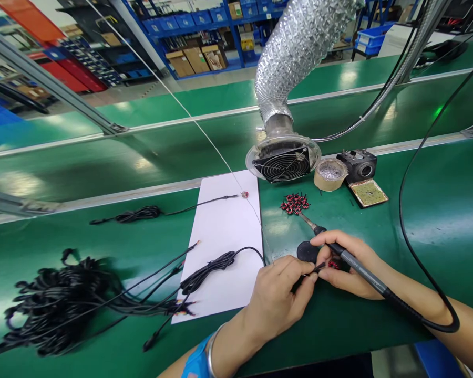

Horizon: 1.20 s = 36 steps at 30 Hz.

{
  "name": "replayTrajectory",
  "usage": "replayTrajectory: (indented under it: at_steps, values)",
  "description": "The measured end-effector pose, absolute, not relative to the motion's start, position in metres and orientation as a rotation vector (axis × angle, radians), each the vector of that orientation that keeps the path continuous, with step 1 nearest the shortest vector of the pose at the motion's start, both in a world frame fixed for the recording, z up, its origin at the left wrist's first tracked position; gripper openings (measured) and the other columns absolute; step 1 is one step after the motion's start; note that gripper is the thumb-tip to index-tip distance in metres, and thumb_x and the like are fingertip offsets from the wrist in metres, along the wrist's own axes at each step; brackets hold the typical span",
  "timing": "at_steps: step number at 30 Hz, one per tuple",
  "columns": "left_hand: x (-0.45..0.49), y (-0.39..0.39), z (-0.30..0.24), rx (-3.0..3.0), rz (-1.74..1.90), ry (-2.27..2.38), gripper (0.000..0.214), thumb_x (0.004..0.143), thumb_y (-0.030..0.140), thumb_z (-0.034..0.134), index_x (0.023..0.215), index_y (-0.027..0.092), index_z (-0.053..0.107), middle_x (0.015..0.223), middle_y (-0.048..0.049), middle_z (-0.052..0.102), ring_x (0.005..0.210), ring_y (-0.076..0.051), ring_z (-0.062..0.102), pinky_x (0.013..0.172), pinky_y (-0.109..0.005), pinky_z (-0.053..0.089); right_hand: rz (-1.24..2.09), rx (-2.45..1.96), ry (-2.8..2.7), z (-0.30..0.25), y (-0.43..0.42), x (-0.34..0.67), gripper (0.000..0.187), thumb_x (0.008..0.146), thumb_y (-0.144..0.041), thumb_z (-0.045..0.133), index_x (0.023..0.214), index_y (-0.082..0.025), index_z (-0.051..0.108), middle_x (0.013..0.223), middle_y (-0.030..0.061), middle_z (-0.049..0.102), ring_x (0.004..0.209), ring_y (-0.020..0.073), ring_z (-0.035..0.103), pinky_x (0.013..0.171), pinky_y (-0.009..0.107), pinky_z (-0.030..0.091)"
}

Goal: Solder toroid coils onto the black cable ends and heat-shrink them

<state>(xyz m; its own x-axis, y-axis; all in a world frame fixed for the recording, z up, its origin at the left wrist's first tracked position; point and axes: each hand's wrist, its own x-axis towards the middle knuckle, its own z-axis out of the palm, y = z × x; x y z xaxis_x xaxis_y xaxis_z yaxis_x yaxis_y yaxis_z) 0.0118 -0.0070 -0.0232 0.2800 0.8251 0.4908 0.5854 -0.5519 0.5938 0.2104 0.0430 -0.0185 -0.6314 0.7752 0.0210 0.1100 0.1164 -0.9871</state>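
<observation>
My right hand (349,265) is closed around a black soldering iron (362,270), its metal tip pointing up and left toward a heap of small red and black coils (295,203). One such coil (333,264) sits under my right fingers. My left hand (278,296) pinches the end of a thin black cable (216,262) beside it, next to a round black pad (307,252). The cable runs back across a white sheet (224,236).
A foil fume duct with a fan grille (283,163) stands behind the coils. Beside it are a tape roll (330,174), a black iron stand (357,164) and a sponge tray (368,192). A bundle of black cables (59,304) lies at left; another cable (142,213) lies farther back.
</observation>
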Motion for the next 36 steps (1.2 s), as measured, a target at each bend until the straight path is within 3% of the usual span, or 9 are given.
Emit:
replayTrajectory:
  at_steps: [6,16,20,25,29,36]
  values:
    - [0.008,-0.007,-0.018,2.240,1.127,1.324,0.005,0.089,0.016,0.063,0.093,0.016,0.065,0.073,-0.0013,0.069,0.061,-0.013,0.062,0.056,-0.023,0.048,1.748,-0.669,-1.780,-0.017,0.046,0.216,0.057,0.081,0.005,0.051,0.126,-0.029,0.046,0.102,-0.0006,0.058,0.090,0.0075,0.064,0.082,0.021,0.054]
    - [0.008,-0.007,-0.018,2.258,1.181,1.289,0.008,0.088,0.013,0.062,0.096,0.017,0.062,0.076,-0.0010,0.071,0.063,-0.014,0.063,0.056,-0.024,0.049,1.936,-0.630,-1.653,-0.019,0.048,0.219,0.049,0.090,-0.003,0.055,0.131,-0.028,0.043,0.103,0.0017,0.051,0.096,0.0092,0.062,0.077,0.016,0.053]
    - [0.008,-0.007,-0.018,2.250,1.185,1.281,0.007,0.089,0.014,0.062,0.096,0.017,0.062,0.075,-0.0014,0.071,0.063,-0.014,0.063,0.056,-0.024,0.050,1.967,-0.623,-1.590,-0.024,0.045,0.218,0.044,0.093,-0.012,0.058,0.130,-0.029,0.042,0.104,0.0019,0.051,0.092,0.0113,0.064,0.080,0.024,0.056]
    - [0.008,-0.007,-0.022,2.265,1.187,1.271,0.009,0.088,0.014,0.065,0.097,0.016,0.063,0.077,-0.0023,0.072,0.065,-0.014,0.066,0.059,-0.024,0.052,1.738,-0.769,-1.693,-0.029,0.042,0.215,0.029,0.095,-0.020,0.057,0.122,-0.026,0.048,0.091,0.0000,0.055,0.073,0.0086,0.060,0.068,0.022,0.053]
    - [0.008,-0.007,-0.025,2.268,1.179,1.273,0.010,0.087,0.014,0.066,0.097,0.017,0.064,0.078,-0.0028,0.073,0.066,-0.015,0.067,0.060,-0.024,0.053,1.489,-0.788,-1.861,-0.024,0.042,0.214,0.027,0.093,-0.016,0.056,0.118,-0.023,0.050,0.086,0.0005,0.059,0.071,0.0096,0.059,0.067,0.022,0.052]
    - [0.010,-0.008,-0.020,2.181,1.120,1.294,0.008,0.088,0.015,0.063,0.094,0.016,0.067,0.074,-0.0033,0.071,0.059,-0.013,0.063,0.051,-0.022,0.047,1.212,-0.694,-2.084,-0.015,0.041,0.219,0.045,0.081,-0.008,0.061,0.122,-0.025,0.050,0.092,0.0008,0.062,0.074,0.0106,0.062,0.068,0.021,0.053]
